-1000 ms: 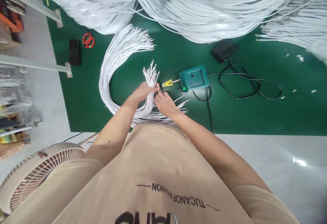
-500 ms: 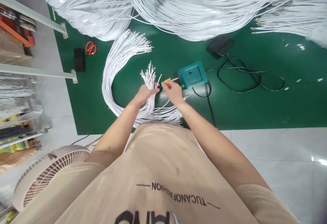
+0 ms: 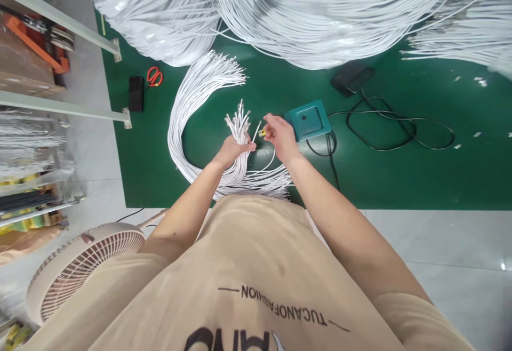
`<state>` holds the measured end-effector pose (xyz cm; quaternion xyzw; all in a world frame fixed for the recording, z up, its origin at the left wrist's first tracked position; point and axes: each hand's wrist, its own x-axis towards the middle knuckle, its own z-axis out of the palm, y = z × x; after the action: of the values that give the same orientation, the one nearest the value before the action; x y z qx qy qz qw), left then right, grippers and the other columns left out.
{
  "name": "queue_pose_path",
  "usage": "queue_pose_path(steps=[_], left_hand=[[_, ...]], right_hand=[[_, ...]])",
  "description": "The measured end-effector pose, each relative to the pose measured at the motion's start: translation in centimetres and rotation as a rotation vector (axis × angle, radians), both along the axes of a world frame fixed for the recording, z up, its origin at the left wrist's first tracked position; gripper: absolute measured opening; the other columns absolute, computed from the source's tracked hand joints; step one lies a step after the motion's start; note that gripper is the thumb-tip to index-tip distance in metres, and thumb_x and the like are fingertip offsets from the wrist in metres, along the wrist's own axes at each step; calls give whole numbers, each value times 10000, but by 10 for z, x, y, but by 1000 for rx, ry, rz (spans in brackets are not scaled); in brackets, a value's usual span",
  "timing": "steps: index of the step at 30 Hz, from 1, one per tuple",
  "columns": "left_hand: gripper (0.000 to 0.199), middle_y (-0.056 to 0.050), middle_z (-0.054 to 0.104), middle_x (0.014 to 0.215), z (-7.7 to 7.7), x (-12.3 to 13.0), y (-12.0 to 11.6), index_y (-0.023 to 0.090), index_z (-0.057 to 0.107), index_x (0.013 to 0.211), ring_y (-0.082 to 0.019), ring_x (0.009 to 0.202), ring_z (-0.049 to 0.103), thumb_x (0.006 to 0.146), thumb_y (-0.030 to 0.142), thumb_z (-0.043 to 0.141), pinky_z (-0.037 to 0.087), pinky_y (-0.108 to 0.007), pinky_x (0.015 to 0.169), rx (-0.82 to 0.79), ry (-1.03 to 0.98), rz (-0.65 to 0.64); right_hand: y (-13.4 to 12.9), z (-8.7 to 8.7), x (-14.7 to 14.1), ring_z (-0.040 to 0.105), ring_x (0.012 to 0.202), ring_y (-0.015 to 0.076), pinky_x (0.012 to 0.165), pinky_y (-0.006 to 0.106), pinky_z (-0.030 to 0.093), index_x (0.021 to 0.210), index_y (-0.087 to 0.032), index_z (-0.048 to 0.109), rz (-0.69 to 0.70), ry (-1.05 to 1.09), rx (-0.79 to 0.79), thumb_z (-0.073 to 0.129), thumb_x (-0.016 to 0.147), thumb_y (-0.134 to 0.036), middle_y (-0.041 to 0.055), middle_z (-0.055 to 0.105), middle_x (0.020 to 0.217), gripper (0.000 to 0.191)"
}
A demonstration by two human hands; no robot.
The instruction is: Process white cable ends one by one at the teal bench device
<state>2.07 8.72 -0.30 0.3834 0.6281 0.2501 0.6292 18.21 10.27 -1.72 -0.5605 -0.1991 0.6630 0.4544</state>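
Looks mid-job to me: left hand [image 3: 233, 152] gripping a bunch of thin white cables [image 3: 239, 128] over the near side of the green table [image 3: 408, 185], one cable end [image 3: 256, 131] standing apart, loads left bundled, can't tell if the right hand [image 3: 282, 136] pinches that small yellow piece [image 3: 262, 133].

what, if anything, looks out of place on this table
Small white scraps lie scattered on the right of the green table; they look like stray litter. Nothing else clearly stands out.
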Motion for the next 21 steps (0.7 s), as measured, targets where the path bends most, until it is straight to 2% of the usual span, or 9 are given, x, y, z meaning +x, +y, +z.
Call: queue_pose_path(steps=[3, 9, 11, 13, 16, 21], left_hand=[[360, 24, 598, 679, -2, -1, 0, 148, 587, 775, -122, 659, 595, 530, 267, 823, 463, -279, 720, 10, -3, -15], [324, -24, 664, 851, -1, 3, -3, 144, 617, 768, -115, 738, 567, 596, 358, 787, 432, -255, 736, 82, 74, 15], [326, -10, 651, 820, -2, 5, -3, 146, 599, 737, -101, 717, 544, 608, 381, 784, 422, -244, 726, 116, 55, 38], [341, 19, 596, 706, -4, 6, -3, 148, 572, 706, -89, 675, 519, 602, 384, 796, 416, -238, 713, 131, 24, 45], [374, 46, 521, 611, -6, 6, -3, 148, 538, 692, -80, 617, 503, 576, 360, 824, 415, -240, 676, 114, -47, 48], [400, 8, 604, 693, -8, 2, 0, 142, 548, 777, -110, 645, 593, 572, 336, 831, 412, -233, 608, 76, -75, 43]], right_hand=[[-6, -1, -7, 479, 560, 68, 539, 208, 424, 832, -195, 622, 51, -37, 1, 741, 630, -533, -50, 561, 656, 412], [-3, -3, -11, 462, 554, 72, 545, 222, 410, 680, -173, 615, 77, -96, 70, 724, 636, -386, -52, 555, 605, 243], [-4, -5, -13, 468, 554, 77, 546, 229, 406, 665, -171, 621, 90, -112, 71, 718, 630, -360, -51, 565, 595, 216], [-8, -6, -17, 477, 554, 80, 551, 228, 406, 656, -172, 626, 91, -105, 70, 713, 627, -339, -51, 572, 581, 190], [-15, -9, -23, 487, 545, 76, 553, 222, 403, 647, -173, 632, 69, -14, 45, 708, 632, -311, -48, 584, 570, 158], [-18, -12, -25, 436, 483, 54, 507, 210, 362, 658, -166, 636, 16, 230, -96, 730, 610, -288, -62, 508, 504, 161]])
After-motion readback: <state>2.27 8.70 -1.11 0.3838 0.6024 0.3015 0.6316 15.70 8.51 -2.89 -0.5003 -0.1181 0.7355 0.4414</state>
